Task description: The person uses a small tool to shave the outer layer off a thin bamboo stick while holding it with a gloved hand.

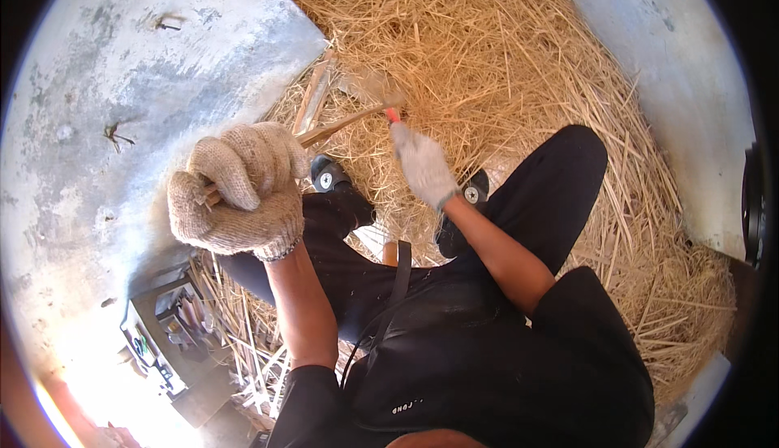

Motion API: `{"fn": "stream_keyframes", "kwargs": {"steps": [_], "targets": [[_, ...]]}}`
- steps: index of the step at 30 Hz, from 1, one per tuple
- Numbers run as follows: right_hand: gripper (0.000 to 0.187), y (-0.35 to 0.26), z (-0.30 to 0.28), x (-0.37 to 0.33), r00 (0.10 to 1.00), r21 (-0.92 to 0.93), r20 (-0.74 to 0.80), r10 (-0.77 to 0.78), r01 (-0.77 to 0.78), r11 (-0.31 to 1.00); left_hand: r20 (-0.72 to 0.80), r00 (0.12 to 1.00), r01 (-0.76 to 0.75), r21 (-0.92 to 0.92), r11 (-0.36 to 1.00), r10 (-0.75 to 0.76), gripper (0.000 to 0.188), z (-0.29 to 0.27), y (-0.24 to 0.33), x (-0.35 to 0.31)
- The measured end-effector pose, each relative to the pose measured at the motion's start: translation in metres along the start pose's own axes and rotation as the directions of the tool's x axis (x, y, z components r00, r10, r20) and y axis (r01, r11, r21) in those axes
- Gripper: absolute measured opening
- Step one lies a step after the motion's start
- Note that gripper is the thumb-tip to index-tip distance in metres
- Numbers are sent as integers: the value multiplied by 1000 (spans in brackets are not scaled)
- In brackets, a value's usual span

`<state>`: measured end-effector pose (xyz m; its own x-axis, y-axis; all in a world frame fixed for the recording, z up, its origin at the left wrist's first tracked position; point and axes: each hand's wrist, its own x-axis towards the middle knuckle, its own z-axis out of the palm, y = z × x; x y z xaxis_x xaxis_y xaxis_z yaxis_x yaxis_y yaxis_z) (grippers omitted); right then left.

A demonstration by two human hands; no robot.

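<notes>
Both my hands wear pale knitted work gloves. My left hand [243, 188] is raised at the left, its fingers wrapped round a strip of bamboo or wood [341, 126]. One end of the strip pokes out of the fist. The other end slants away to the far right, thinning toward its tip. At that tip is my right hand [424, 164], closed on a tool with a red-orange handle [393, 114]. Motion smears the tool's far end, so its kind is unclear. The tool and the strip meet or overlap there; whether they touch, I cannot tell.
Straw-like shavings [487, 50] cover the floor ahead and to the right. Worn whitewashed walls [162, 58] stand at the left and right. A wooden board [315, 95] lies beyond the left fist. An open box [174, 330] with small items sits lower left. My shoes [329, 175] rest among the shavings.
</notes>
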<state>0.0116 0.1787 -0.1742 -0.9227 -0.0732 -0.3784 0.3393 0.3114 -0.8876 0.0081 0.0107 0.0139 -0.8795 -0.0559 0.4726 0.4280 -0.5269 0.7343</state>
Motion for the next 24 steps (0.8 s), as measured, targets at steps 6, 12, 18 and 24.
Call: {"fn": "stream_keyframes", "kwargs": {"steps": [6,12,18,24], "targets": [[51,-19,26,-41,967,78,-14,-253,253,964,-29,999,31,-2,1000,-31,55,1,5,-9],[39,-17,38,-12,936,-146,-68,-344,332,932,-108,994,-32,-8,999,31,56,-15,9,-7],[42,98,18,75,992,-534,-51,-117,72,842,-9,1000,1,-27,1000,-1,56,-8,9,-19],[62,75,2,36,981,-361,-164,-100,35,932,-42,999,-22,-79,997,19,54,-31,13,-14]]}}
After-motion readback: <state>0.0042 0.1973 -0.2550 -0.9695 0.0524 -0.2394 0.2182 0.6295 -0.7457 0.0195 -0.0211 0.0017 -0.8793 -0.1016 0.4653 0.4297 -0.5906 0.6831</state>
